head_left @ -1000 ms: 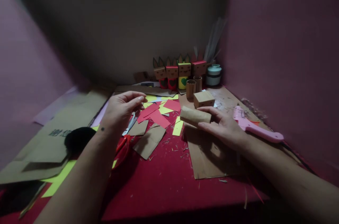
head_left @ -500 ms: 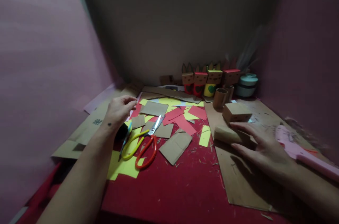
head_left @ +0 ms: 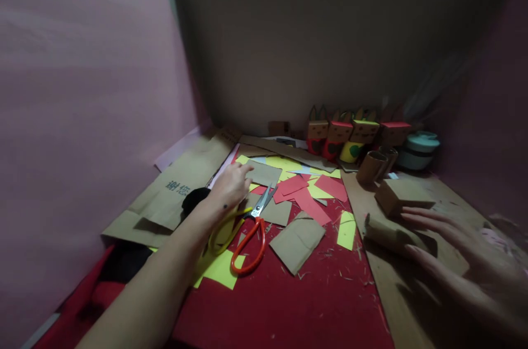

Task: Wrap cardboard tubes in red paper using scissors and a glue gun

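A right hand [head_left: 462, 261], lower right of the frame, is spread wide, thumb and fingers parted around the right end of a brown roll [head_left: 396, 236]; the roll lies on its side on a board [head_left: 371, 266], and whether the hand grips it or merely touches it, I cannot tell; the fingertips reach just beside a box [head_left: 402, 195]. The left hand [head_left: 231, 187], near the centre, is half curled over a tan card [head_left: 266, 173]; whether it pinches anything is hidden.

Risks, as I judge them: the roll is round, so a nudge from the thumb could send it turning across the board; a push on the box could knock the upright tubes [head_left: 371, 166] behind it, and they might topple into the figures [head_left: 317, 132] at upper right; the scissors [head_left: 256, 222] lie beside the left hand, blades bare, so a careless sweep could catch them.

Edges and room: walls close off left, right and back; the board's left edge slants down the right half, and a scissor handle or sleeve could snag there; loose scraps crowd the centre; the widest open stretch is the red table [head_left: 284, 305] at bottom centre.
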Motion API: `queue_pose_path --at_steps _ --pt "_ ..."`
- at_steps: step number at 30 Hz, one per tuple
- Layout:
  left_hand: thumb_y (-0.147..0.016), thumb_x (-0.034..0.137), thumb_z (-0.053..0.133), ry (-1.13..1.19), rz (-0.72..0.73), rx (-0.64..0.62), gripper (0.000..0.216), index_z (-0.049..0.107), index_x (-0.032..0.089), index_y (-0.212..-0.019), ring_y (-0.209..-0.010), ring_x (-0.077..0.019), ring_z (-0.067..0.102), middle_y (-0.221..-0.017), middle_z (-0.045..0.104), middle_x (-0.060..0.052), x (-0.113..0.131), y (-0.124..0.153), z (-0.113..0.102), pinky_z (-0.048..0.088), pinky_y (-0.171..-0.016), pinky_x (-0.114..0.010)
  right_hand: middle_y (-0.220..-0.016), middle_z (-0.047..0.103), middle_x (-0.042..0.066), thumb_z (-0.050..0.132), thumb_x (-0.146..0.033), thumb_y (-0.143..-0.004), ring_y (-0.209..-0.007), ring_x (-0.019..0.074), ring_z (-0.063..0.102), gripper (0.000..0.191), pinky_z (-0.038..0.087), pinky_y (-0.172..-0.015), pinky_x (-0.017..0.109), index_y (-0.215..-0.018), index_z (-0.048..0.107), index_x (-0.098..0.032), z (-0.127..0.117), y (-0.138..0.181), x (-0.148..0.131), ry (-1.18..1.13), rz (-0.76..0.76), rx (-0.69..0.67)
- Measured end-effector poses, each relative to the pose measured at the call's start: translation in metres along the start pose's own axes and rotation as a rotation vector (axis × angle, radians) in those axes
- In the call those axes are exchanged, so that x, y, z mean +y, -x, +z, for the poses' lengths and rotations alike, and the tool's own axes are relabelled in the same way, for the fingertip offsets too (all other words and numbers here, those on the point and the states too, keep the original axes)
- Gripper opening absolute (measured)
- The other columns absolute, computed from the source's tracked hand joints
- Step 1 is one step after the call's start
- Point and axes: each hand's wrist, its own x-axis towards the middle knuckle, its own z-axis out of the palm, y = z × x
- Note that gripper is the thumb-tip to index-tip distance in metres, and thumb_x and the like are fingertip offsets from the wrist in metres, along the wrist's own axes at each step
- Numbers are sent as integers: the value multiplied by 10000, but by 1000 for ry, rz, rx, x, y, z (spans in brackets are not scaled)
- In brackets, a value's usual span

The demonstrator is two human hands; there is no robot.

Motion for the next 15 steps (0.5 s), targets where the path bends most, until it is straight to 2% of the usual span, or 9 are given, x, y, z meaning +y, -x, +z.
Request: queue_pose_path --at_steps 3,6,10,15 --pt "-918 187 544 -40 168 -93 281 655 201 -1176 -1155 -242 562 -1214 653 -89 13 -9 13 433 -996 -405 -1229 623 96 592 -399 -865 -1158 318 593 291 515 -907 493 -1155 573 -393 -2 -9 -19 6 -16 -7" --pt "-946 249 525 -98 252 -161 263 650 214 -1175 -1158 -252 552 -1201 647 -80 18 -16 22 453 -962 -428 -1169 629 140 607 -485 -837 -1097 356 607 292 539 -826 500 -1088 651 -341 -1 -24 -51 19 -8 -56" --pt "-936 309 574 -229 209 -188 289 606 180 -1193 -1084 -252 597 -1187 628 -90 6 -19 29 494 -914 -482 -1137 625 150 610 -498 -839 -1039 334 610 311 546 -794 472 -1071 676 -303 4 -37 -86 -19 -111 -163" --pt "-938 332 577 -363 167 -194 299 597 177 -1193 -1030 -234 627 -1179 632 -87 -3 -23 33 528 -876 -458 -1118 631 146 600 -380 -874 -996 283 606 240 545 -804 418 -1065 673 -254 7 -33 -104 -130 -255 -332"
